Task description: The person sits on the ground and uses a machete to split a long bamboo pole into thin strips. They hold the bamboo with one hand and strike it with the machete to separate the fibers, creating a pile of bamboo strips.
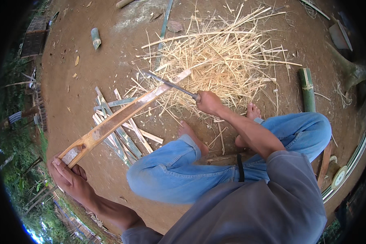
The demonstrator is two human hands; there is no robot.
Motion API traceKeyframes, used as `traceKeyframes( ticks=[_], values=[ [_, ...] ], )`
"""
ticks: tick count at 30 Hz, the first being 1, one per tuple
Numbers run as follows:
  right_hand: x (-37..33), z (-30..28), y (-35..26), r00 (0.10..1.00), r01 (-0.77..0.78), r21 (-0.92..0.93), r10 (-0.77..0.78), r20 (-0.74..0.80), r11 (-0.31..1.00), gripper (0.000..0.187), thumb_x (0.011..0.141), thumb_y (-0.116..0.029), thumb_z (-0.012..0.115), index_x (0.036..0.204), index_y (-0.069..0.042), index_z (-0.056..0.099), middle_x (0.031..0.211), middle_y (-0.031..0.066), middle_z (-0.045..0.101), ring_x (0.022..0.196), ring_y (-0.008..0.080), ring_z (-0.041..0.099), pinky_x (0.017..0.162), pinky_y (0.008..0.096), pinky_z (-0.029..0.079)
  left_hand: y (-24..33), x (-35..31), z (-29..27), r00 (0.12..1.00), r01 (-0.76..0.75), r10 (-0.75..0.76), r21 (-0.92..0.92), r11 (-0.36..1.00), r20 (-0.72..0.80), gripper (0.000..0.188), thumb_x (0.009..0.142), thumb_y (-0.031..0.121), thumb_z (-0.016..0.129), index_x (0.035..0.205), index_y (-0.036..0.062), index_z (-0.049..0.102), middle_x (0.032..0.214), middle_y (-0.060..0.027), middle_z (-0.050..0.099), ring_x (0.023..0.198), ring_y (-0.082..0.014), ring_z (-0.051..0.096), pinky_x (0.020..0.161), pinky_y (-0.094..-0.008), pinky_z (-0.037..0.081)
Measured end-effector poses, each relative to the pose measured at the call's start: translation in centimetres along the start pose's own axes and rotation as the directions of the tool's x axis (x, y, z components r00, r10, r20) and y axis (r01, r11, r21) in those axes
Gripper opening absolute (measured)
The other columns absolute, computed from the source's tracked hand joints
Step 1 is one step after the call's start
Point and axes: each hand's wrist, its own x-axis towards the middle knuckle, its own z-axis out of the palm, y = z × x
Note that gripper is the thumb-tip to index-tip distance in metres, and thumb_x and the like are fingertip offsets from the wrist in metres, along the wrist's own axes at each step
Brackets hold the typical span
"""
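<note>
My left hand grips the near end of a long split bamboo strip, fingers wrapped under it and thumb on top. The strip slants up and to the right, its hollow inner face showing pale and brown patches. In my right hand is the handle of a long, narrow knife. Its blade lies across the strip near the far end and seems to touch it, the tip pointing up and left. Beyond the blade, the strip's far end reaches the edge of a heap of pale bamboo shavings.
Several split bamboo slats lie left of my feet. A green bamboo section stands beyond my right knee. A short bamboo piece rests at the upper left, and a round disc lies at the right by long strips.
</note>
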Motion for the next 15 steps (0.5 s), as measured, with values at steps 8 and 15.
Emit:
traceKeyframes(
  ticks=[8, 15],
  values=[
    [-2.4, -0.9, -3.3, 0.98, 0.188, -0.096, -0.18, 0.085, 0.978, 0.024, 0.083, -0.015, 0.06, 0.1, 0.003, 0.061, 0.076, 0.0211, 0.066, 0.073, 0.0337, 0.067, 0.07, 0.0452, 0.053, 0.5, 0.5, 0.8, 0.998, 0.059, -0.059, 0.019, 0.998, -0.02, 0.031, 0.105, 0.034, 0.04, 0.091, 0.0084, 0.052, 0.058, 0.0056, 0.04, 0.045, 0.0018, 0.029, 0.038, -0.0159, 0.023],
    [-2.6, -0.1, -3.5, 0.976, 0.194, -0.043, -0.188, 0.108, 0.98, 0.026, 0.082, -0.014, 0.06, 0.101, 0.003, 0.062, 0.083, 0.0245, 0.067, 0.08, 0.0376, 0.068, 0.075, 0.0477, 0.053, -0.6, 0.9, 0.3, 0.99, 0.126, -0.125, 0.003, 0.992, -0.068, 0.032, 0.104, 0.035, 0.041, 0.091, 0.0083, 0.052, 0.057, 0.0059, 0.038, 0.045, 0.0009, 0.028, 0.039, -0.0165, 0.024]
  ],
)
